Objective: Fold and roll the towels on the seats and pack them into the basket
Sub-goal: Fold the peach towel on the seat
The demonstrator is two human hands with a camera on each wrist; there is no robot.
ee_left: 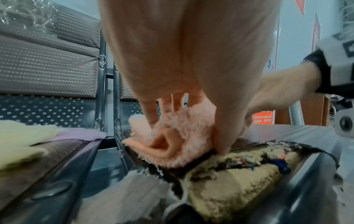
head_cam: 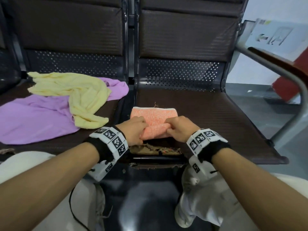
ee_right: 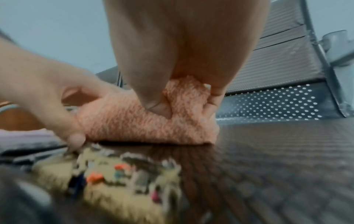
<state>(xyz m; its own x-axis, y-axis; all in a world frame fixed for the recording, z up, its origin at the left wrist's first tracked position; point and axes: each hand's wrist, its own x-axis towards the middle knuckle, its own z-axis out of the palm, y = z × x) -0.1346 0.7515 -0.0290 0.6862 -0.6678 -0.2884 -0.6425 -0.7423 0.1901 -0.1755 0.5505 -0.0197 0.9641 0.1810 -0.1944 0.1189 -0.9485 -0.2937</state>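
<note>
1. Nearest the head camera, both forearms reach in to the near edge of the orange towel [head_cam: 154,121]. The left hand [head_cam: 133,130] and right hand [head_cam: 180,130] each curl fingers and thumb round that edge, pinching the first turn of a roll.
2. The towel lies folded into a narrow strip on the right seat [head_cam: 216,117], toward its near left part, its far end flat on the cushion.
3. Step in hand, as I judge it: rolling has just begun. The next move calls for tucking the turn tight and walking both hands evenly toward the far end, or the roll will skew.
4. Just near of the roll, the cushion is torn, with exposed foam [head_cam: 154,150]; loose terry could catch there.
5. On the left seat a yellow towel [head_cam: 73,95] lies crumpled over a purple towel [head_cam: 35,120], both unfolded.
6. At far right stands a metal armrest [head_cam: 286,77]. No basket shows in any view.
</note>
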